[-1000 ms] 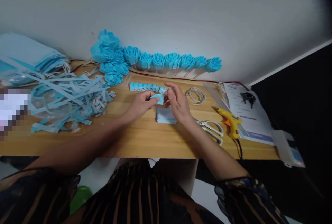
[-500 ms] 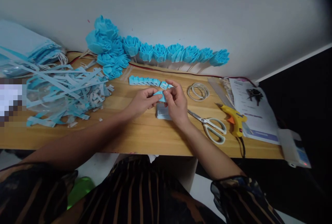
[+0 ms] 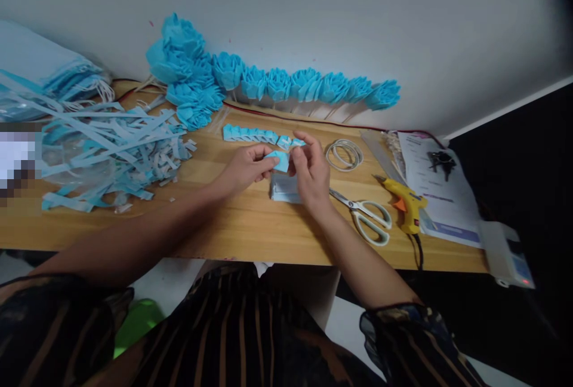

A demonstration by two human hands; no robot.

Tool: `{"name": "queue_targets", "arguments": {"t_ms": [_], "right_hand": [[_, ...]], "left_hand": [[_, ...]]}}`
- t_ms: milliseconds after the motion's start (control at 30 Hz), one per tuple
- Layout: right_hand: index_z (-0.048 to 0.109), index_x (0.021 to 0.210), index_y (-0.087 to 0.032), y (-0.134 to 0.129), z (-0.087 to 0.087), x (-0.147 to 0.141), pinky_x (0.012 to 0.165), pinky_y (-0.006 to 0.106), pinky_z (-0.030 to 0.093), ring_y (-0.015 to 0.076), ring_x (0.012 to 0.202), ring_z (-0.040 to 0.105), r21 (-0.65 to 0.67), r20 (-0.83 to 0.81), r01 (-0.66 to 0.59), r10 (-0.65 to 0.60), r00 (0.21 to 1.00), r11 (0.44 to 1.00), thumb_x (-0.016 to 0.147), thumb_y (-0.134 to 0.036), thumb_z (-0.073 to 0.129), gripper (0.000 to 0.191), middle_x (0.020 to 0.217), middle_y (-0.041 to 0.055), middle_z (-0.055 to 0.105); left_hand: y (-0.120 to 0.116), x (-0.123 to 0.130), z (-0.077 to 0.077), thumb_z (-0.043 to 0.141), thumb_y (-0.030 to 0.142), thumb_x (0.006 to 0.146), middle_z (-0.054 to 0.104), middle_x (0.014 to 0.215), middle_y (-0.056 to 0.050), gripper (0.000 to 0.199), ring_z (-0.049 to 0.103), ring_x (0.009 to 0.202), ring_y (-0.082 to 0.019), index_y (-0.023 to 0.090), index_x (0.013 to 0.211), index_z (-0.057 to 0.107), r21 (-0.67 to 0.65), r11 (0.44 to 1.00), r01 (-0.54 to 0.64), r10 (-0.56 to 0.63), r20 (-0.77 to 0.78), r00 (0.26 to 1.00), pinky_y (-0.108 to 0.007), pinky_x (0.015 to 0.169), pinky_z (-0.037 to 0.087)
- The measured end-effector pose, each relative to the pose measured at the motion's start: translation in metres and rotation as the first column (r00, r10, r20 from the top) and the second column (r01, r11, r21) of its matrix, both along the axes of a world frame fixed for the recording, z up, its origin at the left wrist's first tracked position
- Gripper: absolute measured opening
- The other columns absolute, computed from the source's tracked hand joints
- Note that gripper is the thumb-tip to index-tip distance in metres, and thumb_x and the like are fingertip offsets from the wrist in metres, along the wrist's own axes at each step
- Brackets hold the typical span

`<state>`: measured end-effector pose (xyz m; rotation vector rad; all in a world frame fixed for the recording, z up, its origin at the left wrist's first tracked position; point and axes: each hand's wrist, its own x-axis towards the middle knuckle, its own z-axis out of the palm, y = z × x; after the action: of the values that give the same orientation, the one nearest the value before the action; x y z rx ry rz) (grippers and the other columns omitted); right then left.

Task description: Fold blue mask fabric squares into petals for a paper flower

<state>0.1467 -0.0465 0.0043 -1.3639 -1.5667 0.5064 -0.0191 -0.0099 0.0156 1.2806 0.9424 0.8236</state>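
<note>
Left hand pinches blue folded piece above bench, between front and back edges; long axis roughly along front edge. Right hand, fingers loosely parted, nearer to piece's right end.

I'm facing pale grey wall behind wood tabletop. Dark surface to my right, whitish floor below. Dim light.

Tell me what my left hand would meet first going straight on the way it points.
Probably your right hand, just past the blue piece your left hand holds; depth is unclear.
</note>
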Motion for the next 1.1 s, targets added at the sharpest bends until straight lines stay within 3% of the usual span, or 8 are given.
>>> {"name": "queue_targets", "arguments": {"t_ms": [100, 200, 433, 633, 833, 1100], "right_hand": [[0.066, 0.114, -0.027, -0.001, 0.006, 0.006, 0.078, 0.035, 0.056, 0.0191, 0.087, 0.068, 0.174, 0.129, 0.028, -0.051, 0.990, 0.984, 0.106, -0.046, 0.045, 0.030, 0.097, 0.0046, 0.072], [0.072, 0.098, -0.026, -0.002, 0.011, 0.009, 0.084, 0.039, 0.055, 0.0215, 0.090, 0.068, 0.271, 0.309, -0.019, -0.069, 0.948, 0.962, 0.105, -0.040, 0.048, 0.029, 0.095, 0.0065, 0.074], [0.077, 0.097, -0.026, 0.001, 0.012, 0.010, 0.087, 0.045, 0.051, 0.0239, 0.091, 0.067, 0.318, 0.445, -0.066, -0.087, 0.891, 0.946, 0.103, -0.036, 0.052, 0.027, 0.092, 0.0077, 0.075], [0.077, 0.097, -0.026, 0.002, 0.008, 0.012, 0.076, 0.038, 0.051, 0.0199, 0.084, 0.066, 0.502, 0.515, -0.104, -0.200, 0.834, 0.859, 0.103, -0.028, 0.056, 0.022, 0.087, 0.0053, 0.074], [0.075, 0.100, -0.024, 0.004, 0.004, 0.012, 0.074, 0.035, 0.047, 0.0182, 0.081, 0.064, 0.618, 0.476, -0.144, -0.222, 0.851, 0.773, 0.099, -0.020, 0.063, 0.012, 0.086, 0.0044, 0.073], [0.076, 0.100, -0.026, 0.003, 0.005, 0.014, 0.076, 0.038, 0.047, 0.0197, 0.085, 0.063, 0.524, 0.496, -0.093, -0.215, 0.841, 0.846, 0.100, -0.023, 0.060, 0.016, 0.088, 0.0052, 0.072]], "left_hand": [[-0.001, 0.001, 0.004, 0.065, 0.015, 0.090, 0.055, 0.055, 0.004, 0.022, 0.045, 0.047, -0.005, 0.017, 0.069, 0.057, -0.031, 0.998, -0.051, 0.051, -0.007, 0.999, -0.020, 0.048, 0.032], [-0.002, 0.001, 0.005, 0.065, 0.014, 0.090, 0.055, 0.054, 0.004, 0.023, 0.045, 0.047, -0.005, 0.017, 0.069, 0.057, -0.037, 0.997, -0.072, 0.072, -0.008, 0.997, -0.020, 0.047, 0.032], [-0.002, 0.002, 0.006, 0.066, 0.013, 0.090, 0.056, 0.055, 0.005, 0.025, 0.045, 0.046, -0.004, 0.017, 0.068, 0.056, -0.056, 0.996, -0.069, 0.070, 0.001, 0.998, -0.018, 0.046, 0.031], [-0.004, 0.003, 0.010, 0.063, 0.009, 0.092, 0.055, 0.053, 0.005, 0.028, 0.045, 0.045, -0.003, 0.016, 0.066, 0.055, -0.076, 0.994, -0.082, 0.082, -0.001, 0.997, -0.017, 0.045, 0.031], [-0.005, 0.002, 0.012, 0.062, 0.008, 0.092, 0.056, 0.054, 0.005, 0.028, 0.045, 0.045, -0.003, 0.015, 0.066, 0.055, -0.073, 0.994, -0.084, 0.085, 0.006, 0.996, -0.018, 0.046, 0.031], [-0.007, 0.003, 0.016, 0.062, 0.007, 0.092, 0.056, 0.054, 0.005, 0.028, 0.045, 0.046, -0.004, 0.015, 0.066, 0.056, -0.087, 0.991, -0.098, 0.098, -0.005, 0.995, -0.019, 0.046, 0.031]]}}
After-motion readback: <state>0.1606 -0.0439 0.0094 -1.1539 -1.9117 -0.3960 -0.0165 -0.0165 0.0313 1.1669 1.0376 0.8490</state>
